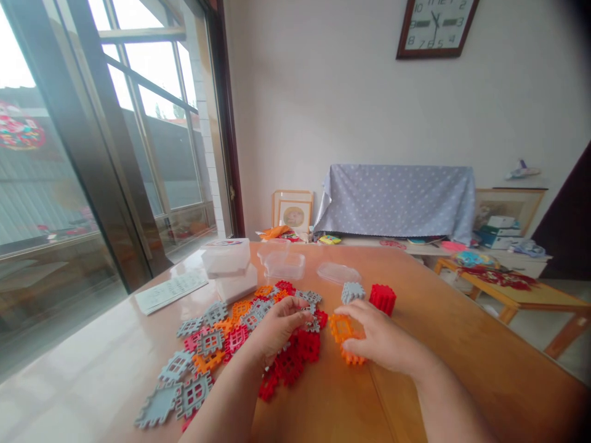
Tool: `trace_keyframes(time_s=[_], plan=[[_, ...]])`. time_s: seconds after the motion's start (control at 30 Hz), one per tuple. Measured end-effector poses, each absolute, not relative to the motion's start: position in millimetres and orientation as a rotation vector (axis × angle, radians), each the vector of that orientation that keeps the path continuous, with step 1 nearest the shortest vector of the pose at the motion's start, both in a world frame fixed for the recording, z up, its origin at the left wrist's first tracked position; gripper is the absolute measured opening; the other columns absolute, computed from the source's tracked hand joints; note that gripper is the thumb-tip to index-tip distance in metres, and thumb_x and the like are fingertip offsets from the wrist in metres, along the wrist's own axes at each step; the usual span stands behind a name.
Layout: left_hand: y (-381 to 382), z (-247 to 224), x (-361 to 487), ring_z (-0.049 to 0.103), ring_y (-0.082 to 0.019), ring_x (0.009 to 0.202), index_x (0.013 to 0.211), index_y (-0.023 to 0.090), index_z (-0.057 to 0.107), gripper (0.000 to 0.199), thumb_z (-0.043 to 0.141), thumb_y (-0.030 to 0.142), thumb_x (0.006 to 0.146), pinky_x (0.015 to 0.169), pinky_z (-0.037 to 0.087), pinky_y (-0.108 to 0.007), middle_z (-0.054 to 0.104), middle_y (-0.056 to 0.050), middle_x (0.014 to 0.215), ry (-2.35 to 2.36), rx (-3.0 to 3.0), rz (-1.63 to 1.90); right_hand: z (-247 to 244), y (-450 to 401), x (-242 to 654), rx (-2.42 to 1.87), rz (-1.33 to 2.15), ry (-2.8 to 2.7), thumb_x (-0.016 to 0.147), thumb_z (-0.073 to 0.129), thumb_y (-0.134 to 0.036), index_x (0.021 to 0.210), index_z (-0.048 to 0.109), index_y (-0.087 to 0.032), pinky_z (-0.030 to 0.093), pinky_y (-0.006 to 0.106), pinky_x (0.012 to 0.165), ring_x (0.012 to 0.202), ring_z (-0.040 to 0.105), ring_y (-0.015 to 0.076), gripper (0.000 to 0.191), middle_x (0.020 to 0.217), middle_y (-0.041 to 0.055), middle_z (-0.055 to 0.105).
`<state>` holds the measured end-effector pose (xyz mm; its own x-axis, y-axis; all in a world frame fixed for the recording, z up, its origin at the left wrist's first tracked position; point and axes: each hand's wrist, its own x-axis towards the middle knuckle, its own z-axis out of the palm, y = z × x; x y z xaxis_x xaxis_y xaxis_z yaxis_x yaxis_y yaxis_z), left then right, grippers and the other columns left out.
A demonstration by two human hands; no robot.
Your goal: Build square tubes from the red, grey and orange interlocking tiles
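A pile of flat plastic interlocking building tiles in grey, red and orange, many with window-like openings, lies in the middle of the table. My left hand [287,323] is over the right side of this pile, fingers curled and fingertips drawn together; whatever may be between them is hidden. Dark red tiles [290,363] lie just below it. My right hand [376,332] has its thumb and fingers around a stack of orange interlocking tiles [342,329] on the table. Behind that hand stand a grey tile stack [353,292] and a red tile stack [383,299].
Clear plastic containers [284,266] and a flat clear lid [339,272] lie beyond the pile. White translucent boxes [226,258] and a printed sheet [172,290] are at the far left. A low wooden table [512,295] stands off to the right.
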<state>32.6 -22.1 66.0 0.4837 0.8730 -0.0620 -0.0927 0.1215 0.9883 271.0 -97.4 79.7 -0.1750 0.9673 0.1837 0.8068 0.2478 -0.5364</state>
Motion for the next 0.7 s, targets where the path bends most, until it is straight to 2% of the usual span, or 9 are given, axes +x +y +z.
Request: trace_keyframes(time_s=[0.13,0.23,0.33,0.47,0.7], plan=[[-18,68,28,0.062,-0.013,0.075,0.100,0.020,0.062,0.038,0.077,0.040,0.072,0.065,0.042,-0.022,0.069,-0.001,0.089,0.866,1.332,0.836,70,-94,301,-1.731,0.508,-1.992,0.071,0.069,-0.026,0.122,0.064,-0.025,0.043,0.036,0.101,0.113,0.058,0.0246,0.051,0.121,0.0062,0.061],[-16,70,25,0.062,-0.014,0.074,0.096,0.020,0.063,0.037,0.076,0.044,0.071,0.066,0.042,-0.023,0.070,-0.001,0.088,0.909,1.380,0.842,62,-92,310,-1.794,0.572,-2.017,0.069,0.072,-0.026,0.116,0.066,-0.025,0.044,0.035,0.097,0.109,0.058,0.0239,0.048,0.116,0.0044,0.062],[-15,71,24,0.063,-0.015,0.078,0.095,0.020,0.063,0.035,0.076,0.042,0.071,0.069,0.043,-0.023,0.071,-0.001,0.088,0.918,1.406,0.849,59,-91,311,-1.845,0.614,-2.035,0.066,0.075,-0.028,0.108,0.068,-0.025,0.045,0.033,0.093,0.103,0.059,0.0233,0.043,0.110,0.0027,0.063],[-14,70,24,0.061,-0.014,0.074,0.096,0.020,0.062,0.033,0.074,0.040,0.073,0.064,0.041,-0.022,0.068,0.000,0.085,0.953,1.425,0.855,58,-90,311,-1.911,0.613,-2.019,0.065,0.077,-0.031,0.102,0.067,-0.023,0.045,0.032,0.088,0.099,0.059,0.0234,0.039,0.105,0.0026,0.064],[-14,70,25,0.059,-0.014,0.074,0.095,0.019,0.063,0.033,0.074,0.041,0.074,0.066,0.042,-0.024,0.067,0.000,0.083,0.946,1.447,0.868,50,-86,309,-1.921,0.631,-2.000,0.062,0.081,-0.038,0.114,0.065,-0.022,0.045,0.033,0.090,0.106,0.059,0.0249,0.057,0.113,0.0059,0.063]])
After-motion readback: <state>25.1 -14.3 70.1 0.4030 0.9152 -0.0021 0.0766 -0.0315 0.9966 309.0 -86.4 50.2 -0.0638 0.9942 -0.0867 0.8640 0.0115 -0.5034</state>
